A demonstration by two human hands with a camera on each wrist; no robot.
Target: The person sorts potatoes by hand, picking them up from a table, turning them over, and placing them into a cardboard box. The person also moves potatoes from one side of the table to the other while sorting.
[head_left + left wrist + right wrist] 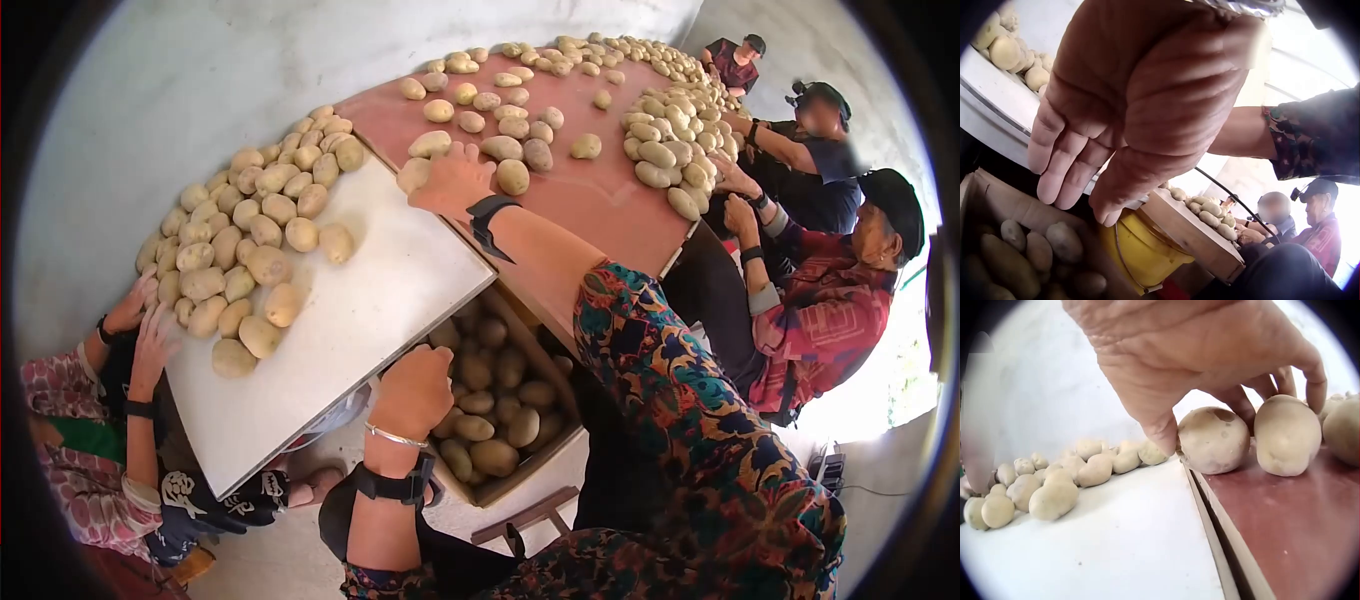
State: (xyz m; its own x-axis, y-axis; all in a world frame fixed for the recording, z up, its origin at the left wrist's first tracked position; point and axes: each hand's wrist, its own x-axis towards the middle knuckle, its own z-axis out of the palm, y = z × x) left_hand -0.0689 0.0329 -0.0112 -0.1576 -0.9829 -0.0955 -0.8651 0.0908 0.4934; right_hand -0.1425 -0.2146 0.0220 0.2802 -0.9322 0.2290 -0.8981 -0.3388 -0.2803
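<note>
Right hand [1204, 353] curls thumb and fingers round two potatoes [1213, 442] at the left edge of the red table [635, 225], beside the white table [345, 300]. Left hand [411, 392], fingers loosely bent, hangs near a box [533, 466] of potatoes.

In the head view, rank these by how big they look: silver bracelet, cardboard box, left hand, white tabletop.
Largest to smallest:
1. White tabletop
2. Cardboard box
3. Left hand
4. Silver bracelet
</note>
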